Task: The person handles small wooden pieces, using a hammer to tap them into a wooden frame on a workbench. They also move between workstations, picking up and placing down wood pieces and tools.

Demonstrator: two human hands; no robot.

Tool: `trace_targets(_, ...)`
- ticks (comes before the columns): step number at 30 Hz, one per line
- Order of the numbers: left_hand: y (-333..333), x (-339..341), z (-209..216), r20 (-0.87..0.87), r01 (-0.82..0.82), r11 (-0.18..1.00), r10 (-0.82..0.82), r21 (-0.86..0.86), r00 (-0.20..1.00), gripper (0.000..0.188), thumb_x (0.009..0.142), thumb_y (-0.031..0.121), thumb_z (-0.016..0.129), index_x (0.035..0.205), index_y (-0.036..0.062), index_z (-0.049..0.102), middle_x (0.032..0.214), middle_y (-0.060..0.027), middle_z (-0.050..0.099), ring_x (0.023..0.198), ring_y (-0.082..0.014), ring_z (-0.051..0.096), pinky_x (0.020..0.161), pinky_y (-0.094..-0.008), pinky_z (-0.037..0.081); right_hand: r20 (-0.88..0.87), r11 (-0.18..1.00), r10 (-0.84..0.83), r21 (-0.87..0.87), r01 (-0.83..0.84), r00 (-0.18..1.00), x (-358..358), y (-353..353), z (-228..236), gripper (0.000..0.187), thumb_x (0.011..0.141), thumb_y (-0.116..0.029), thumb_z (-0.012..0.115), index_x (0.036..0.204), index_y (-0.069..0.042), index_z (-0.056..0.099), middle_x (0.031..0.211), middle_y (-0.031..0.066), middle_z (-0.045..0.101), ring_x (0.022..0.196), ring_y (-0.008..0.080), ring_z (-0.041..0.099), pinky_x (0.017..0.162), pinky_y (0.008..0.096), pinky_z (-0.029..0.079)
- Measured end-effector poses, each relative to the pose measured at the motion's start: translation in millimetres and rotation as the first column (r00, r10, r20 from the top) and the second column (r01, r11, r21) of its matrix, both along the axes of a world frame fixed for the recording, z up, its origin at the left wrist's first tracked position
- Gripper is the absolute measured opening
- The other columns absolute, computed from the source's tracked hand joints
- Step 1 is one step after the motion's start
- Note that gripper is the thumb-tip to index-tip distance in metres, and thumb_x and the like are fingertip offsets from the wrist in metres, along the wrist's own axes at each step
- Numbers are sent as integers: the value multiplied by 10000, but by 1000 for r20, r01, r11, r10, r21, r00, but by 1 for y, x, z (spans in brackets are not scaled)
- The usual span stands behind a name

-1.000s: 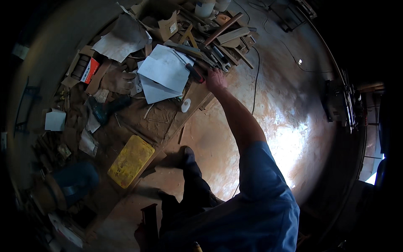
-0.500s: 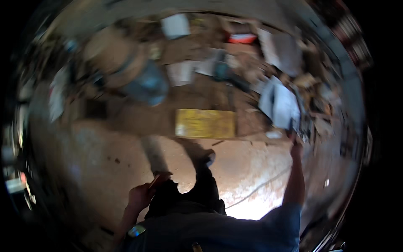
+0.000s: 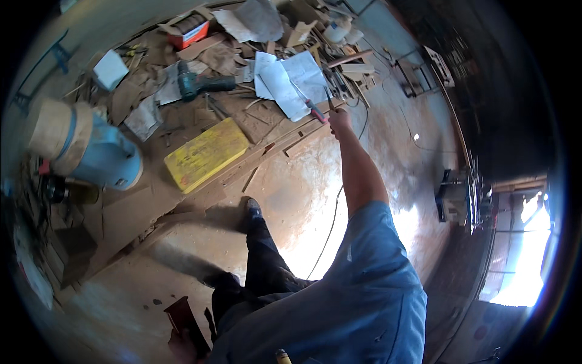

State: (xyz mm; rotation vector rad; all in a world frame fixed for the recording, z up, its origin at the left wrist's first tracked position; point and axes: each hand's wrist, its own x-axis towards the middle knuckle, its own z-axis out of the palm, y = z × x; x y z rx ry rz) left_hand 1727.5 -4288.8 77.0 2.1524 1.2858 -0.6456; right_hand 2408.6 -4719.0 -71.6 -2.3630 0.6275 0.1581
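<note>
My right hand point(image 3: 340, 122) reaches out to the near edge of the cluttered workbench. Its fingers are closed round a slim dark tool point(image 3: 330, 99) that points away from me; its exact kind does not show. Just left of that hand lies a screwdriver point(image 3: 315, 111) with a red and blue handle, its shaft over white paper sheets point(image 3: 280, 87). Down at the lower left, my left hand point(image 3: 180, 347) is in shadow and partly seen. It grips a flat, reddish-brown piece point(image 3: 187, 323) that looks like wood.
The bench holds a yellow box point(image 3: 206, 153), a green cordless drill point(image 3: 197, 84), a blue cylindrical object point(image 3: 100, 151), a red box point(image 3: 188, 35) and wood scraps. A cable point(image 3: 330, 230) runs over the floor. A metal stand point(image 3: 458, 195) is at the right.
My view has swung right, so the bench now sits further left and slanted. The right hand is still by the papers; the left hand, still holding the brown piece, appears lower.
</note>
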Motion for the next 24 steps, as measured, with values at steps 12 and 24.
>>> trace_targets(12, -136, 319, -49, 610, 625, 771, -439, -122, 660, 165, 853, 192, 667, 903, 35, 677, 819, -178, 659, 783, -383, 632, 728, -460, 512, -233, 943, 326, 146, -298, 916, 43, -75, -10, 315, 937, -309, 535, 1106, -57, 622, 745, 85, 623, 518, 168, 601, 445, 356, 500)
trace_targets(24, -311, 554, -54, 776, 888, 422, -491, -184, 395, 353, 809, 155, 713, 1116, -2, 637, 1137, -163, 645, 1011, -291, 647, 863, -358, 523, -166, 894, 447, 57, -444, 879, 52, -110, -13, 406, 908, -371, 567, 1072, -4, 623, 930, 209, 690, 881, 367, 680, 758, 460, 545)
